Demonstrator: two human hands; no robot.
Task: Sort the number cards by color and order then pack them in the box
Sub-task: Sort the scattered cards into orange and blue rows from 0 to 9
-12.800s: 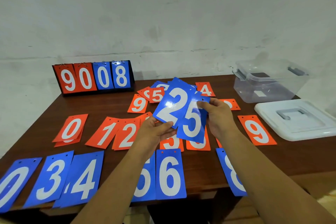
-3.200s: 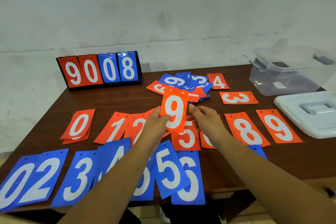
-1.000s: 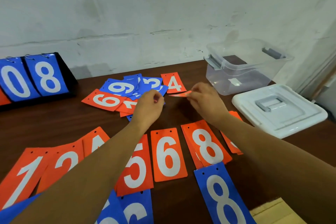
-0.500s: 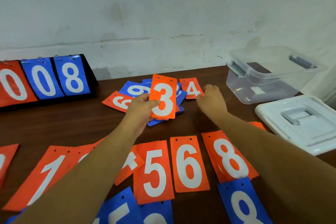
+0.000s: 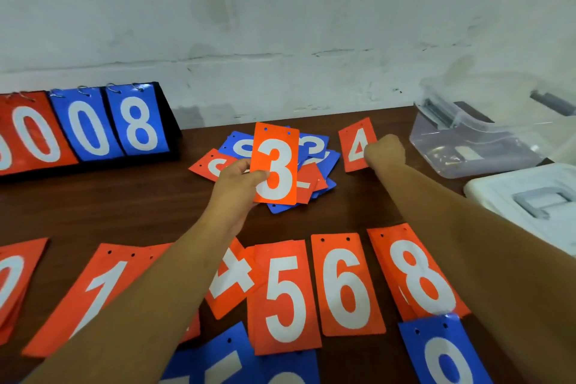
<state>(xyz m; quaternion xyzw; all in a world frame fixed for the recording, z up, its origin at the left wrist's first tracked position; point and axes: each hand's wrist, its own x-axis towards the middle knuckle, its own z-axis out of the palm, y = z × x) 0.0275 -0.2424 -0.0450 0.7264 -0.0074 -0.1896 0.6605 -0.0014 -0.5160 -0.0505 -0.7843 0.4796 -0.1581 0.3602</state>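
Your left hand (image 5: 233,187) pinches the orange 3 (image 5: 276,165) by its lower left edge, thumb on the face. The card stands upright with its numeral towards you, probably so you can read it before filing it. It hangs above the unsorted pile (image 5: 311,181) of mixed blue and orange cards at 12 o'clock on the bench (image 5: 124,203).

Your right hand (image 5: 385,151) is at 1 o'clock with its fingers curled over the lower right corner of a loose orange 4 (image 5: 357,140). The knuckles hide the fingertips, so I cannot tell whether it has a grip or only touches the card.

The orange row (image 5: 283,296) lies face up at 6 o'clock, running 1, then 4, 5, 6, 8 from left to right, so each new card has an obvious slot. The slot for the 3 should be left of that row's 4, but your left forearm covers it.

Blue cards (image 5: 442,352) lie nearer you, at the lower edge of view.

The box (image 5: 467,146) waits open at 2 o'clock with its lid (image 5: 530,196) flat beside it at 3 o'clock. I'd say packing is some way off.
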